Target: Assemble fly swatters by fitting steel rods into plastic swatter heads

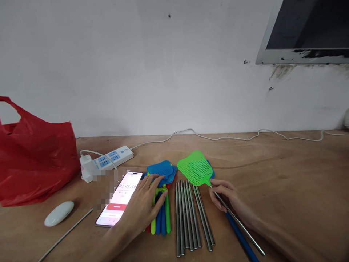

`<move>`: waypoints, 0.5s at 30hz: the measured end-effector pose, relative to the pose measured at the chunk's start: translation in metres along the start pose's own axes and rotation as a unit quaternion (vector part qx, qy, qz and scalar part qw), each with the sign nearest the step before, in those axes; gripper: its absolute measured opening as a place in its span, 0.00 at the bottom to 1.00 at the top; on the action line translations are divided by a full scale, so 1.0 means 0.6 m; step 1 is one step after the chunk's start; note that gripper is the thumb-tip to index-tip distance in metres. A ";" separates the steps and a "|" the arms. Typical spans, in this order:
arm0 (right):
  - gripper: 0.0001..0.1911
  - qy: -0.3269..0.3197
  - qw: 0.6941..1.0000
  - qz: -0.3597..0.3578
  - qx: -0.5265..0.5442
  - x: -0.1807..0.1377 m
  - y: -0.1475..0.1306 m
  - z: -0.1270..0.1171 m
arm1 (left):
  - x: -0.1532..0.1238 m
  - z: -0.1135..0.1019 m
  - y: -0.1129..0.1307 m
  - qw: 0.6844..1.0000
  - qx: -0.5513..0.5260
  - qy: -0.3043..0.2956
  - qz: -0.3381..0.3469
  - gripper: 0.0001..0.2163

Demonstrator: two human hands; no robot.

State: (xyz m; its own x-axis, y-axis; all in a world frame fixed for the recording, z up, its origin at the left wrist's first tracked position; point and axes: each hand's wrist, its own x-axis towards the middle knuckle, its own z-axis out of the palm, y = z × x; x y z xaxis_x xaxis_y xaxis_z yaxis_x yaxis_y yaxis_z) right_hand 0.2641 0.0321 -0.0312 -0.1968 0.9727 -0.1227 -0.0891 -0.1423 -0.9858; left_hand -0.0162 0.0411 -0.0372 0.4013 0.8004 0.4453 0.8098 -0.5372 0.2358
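Note:
My right hand (227, 198) is closed around the thin metal rod of a green fly swatter (195, 168), whose mesh head lies on the wooden table (286, 174). My left hand (144, 205) lies flat, fingers stretched, on a pile of coloured swatter heads and handles (161, 196) in blue, green, yellow and red. Between the hands lies a row of several bare metal rods (188, 214). A blue handle (241, 236) lies under the rod that I hold.
A phone (120, 200) showing a timer lies left of my left hand. Further left are a white power strip (109, 158) with a cable, a white oval object (58, 213), a single metal rod (65, 234) and a red plastic bag (32, 153). A white wall rises behind.

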 end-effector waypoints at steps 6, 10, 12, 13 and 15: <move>0.18 -0.113 0.993 0.007 -0.030 -0.017 -0.019 0.010 | 0.001 -0.005 0.009 0.998 -0.046 0.036 0.000 0.21; 0.20 -0.214 0.975 0.029 -0.051 -0.020 -0.019 0.007 | -0.001 -0.011 0.012 0.996 -0.080 0.041 0.012 0.25; 0.21 -0.246 0.967 0.045 -0.046 -0.018 -0.009 0.002 | -0.003 -0.015 0.014 0.994 -0.098 0.025 0.040 0.29; 0.21 -0.249 0.966 0.051 -0.040 -0.016 -0.002 -0.001 | -0.004 -0.016 0.014 0.993 -0.103 0.015 0.060 0.30; 0.19 -0.248 0.966 0.066 -0.040 -0.014 0.011 -0.005 | -0.007 -0.016 0.013 0.989 -0.104 0.005 0.109 0.30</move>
State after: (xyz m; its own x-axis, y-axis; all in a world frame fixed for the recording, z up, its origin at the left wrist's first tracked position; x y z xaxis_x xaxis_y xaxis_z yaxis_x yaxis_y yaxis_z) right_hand 0.2682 0.0236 -0.0373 -0.6471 0.7365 -0.1969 0.0399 -0.2252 -0.9735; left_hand -0.0157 0.0312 -0.0287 0.5511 0.6575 0.5138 0.5988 -0.7404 0.3053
